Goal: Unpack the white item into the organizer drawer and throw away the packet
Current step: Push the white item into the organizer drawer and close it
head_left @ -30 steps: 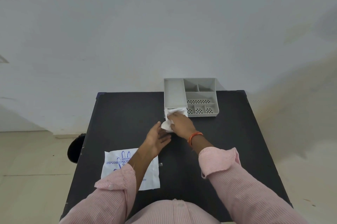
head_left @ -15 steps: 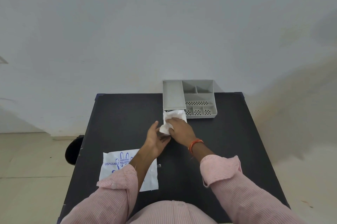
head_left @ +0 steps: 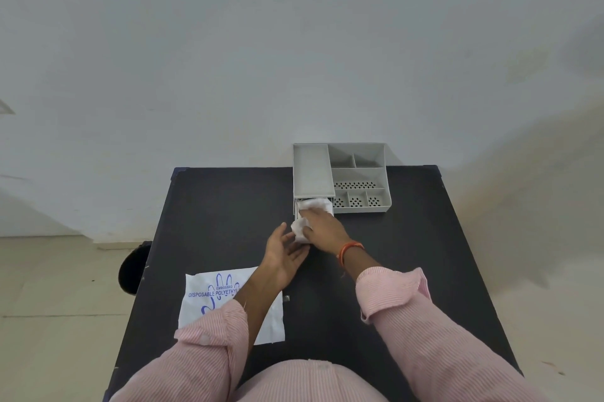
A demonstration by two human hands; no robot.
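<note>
A grey organizer [head_left: 312, 172] stands at the far edge of the black table [head_left: 212, 205], its small drawer [head_left: 296, 205] pulled out toward me. The crumpled white item [head_left: 315, 205] lies partly in the drawer and partly bunched just in front of it. My right hand [head_left: 323, 230] rests on the white item, fingers pressing it at the drawer's mouth. My left hand [head_left: 284, 251] is just to the left, palm up, fingers apart, touching the bunched end. The flat white packet [head_left: 209, 300] with blue print lies near left, partly under my left forearm.
The organizer's open compartments [head_left: 358, 185] with perforated floors sit to the right of the drawer. A dark round object [head_left: 132, 270] stands on the floor beside the table's left edge. A white wall rises right behind the table.
More of the white item now lies inside the drawer. My right hand has moved slightly forward over it. My left hand has opened and dropped a little away from the bunched end.
</note>
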